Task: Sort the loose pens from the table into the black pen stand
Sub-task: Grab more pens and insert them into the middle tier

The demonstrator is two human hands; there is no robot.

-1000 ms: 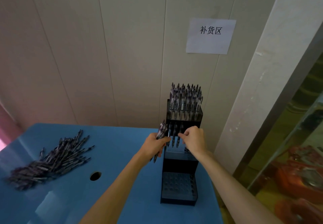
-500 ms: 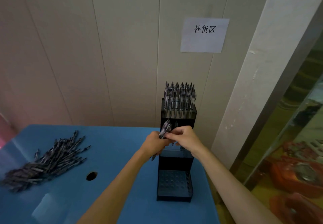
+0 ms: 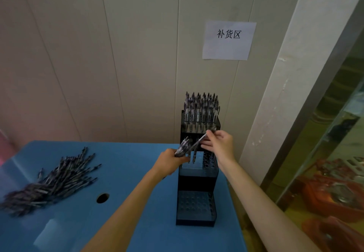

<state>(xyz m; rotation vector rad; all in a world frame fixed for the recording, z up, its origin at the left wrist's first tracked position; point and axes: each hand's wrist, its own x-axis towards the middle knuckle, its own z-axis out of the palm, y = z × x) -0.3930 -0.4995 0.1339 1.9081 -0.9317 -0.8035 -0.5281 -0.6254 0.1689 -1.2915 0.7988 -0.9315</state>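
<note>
1. The left hand (image 3: 171,161) grips a small bundle of pens (image 3: 182,149), fanned up and to the right, at the left edge of the black pen stand (image 3: 197,181). The right hand (image 3: 220,143) pinches a single pen (image 3: 201,140) by its upper end, the pen slanting down-left towards the bundle, just over the stand's middle tier.

2. The stand sits at the right end of the blue table (image 3: 78,222), against the wall. Its top tier is packed with upright pens, the middle tier holds only a few, and the bottom tier's holes look empty. The loose pile of pens (image 3: 53,181) lies well apart on the table's left side.

3. Risk – the single pen is tilted, not upright. Lowered at this slant, its tip would likely catch a hole's rim or knock the pens already standing in the middle tier.

4. Risk – the bundle is held loosely fanned, so if the single pen's lower end is not yet clear of it, one could slip out and fall to the table or off its right edge.

5. Risk – the stand is tall and narrow, so a sideways push from either hand could tip it.

6. Against half a second earlier, the right hand has lifted up and to the right from the bundle – the single pen now comes with it. The left hand still holds the bundle at much the same spot.
</note>
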